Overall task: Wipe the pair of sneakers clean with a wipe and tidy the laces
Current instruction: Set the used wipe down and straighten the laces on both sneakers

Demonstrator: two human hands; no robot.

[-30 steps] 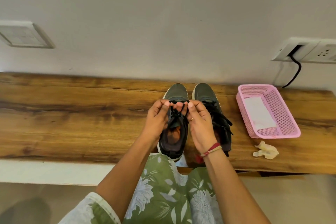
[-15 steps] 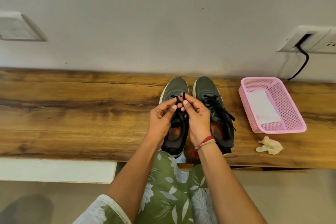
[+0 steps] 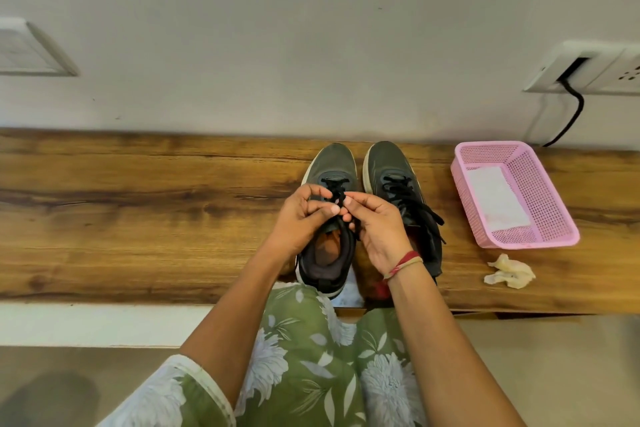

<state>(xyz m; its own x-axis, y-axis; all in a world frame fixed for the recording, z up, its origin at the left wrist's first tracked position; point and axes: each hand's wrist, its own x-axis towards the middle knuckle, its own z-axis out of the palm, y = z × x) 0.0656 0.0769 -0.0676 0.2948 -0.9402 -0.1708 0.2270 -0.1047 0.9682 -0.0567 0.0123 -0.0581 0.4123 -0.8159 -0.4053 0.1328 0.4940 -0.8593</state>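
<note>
pinching the black laces (image 3: 334, 185) of the left-hand sneaker (image 3: 330, 159) on the table (image 3: 138, 211) with left grip (image 3: 299, 220) and right grip (image 3: 379, 229), curling fingers (image 3: 320, 209) round them just beside the other sneaker (image 3: 384, 163)

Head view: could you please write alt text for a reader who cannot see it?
The left hand and right hand pinch the black laces of the left sneaker, which stands beside the right sneaker on a wooden bench. A pink basket and a crumpled wipe lie to the right.
</note>
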